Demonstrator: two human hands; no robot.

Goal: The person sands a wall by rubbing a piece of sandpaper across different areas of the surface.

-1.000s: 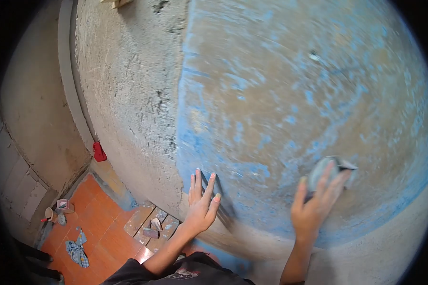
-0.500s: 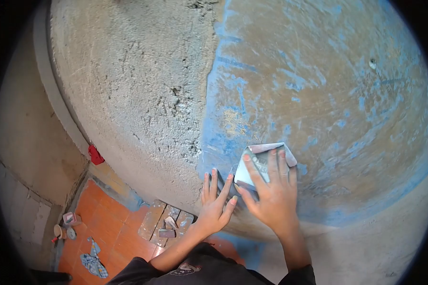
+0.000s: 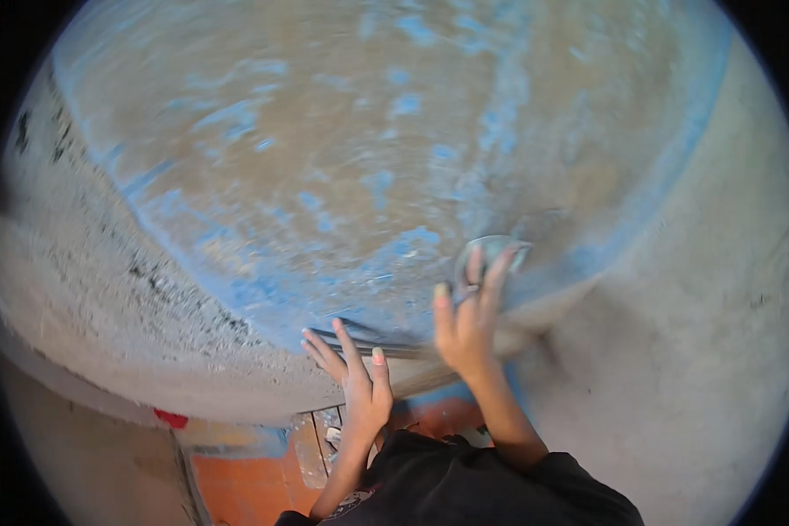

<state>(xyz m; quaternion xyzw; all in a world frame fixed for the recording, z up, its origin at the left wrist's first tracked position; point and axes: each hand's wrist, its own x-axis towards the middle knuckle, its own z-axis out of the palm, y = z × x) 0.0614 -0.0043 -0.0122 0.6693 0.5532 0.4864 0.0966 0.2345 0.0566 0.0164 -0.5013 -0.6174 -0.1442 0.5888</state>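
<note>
Presses a grey pad against the blue-patched wall with the right hand, with fingers parted and stretched over its face and with thumb off to the left. Likely spreads the fingers to share the pressure and lay the pad flush on the wall; cannot tell, through the blur, any grip on the edges from plain pressing.

Has the pad directly under those fingers, between hand and wall, showing past the fingertips at the top and on the right. Bears on the wall near the lower blue border, above and to the right of the left hand.

Rests the left hand by that same border, bare, with fingers spread and thumb pointing up, pinching nothing. Seems to lean there for balance, leaving the right arm free to push. Holds it apart from the pad, probably to clear its path.

Shows, on the left, a rough plaster strip and a small red thing; below, a planked bench beside the left forearm, above an orange floor.
</note>
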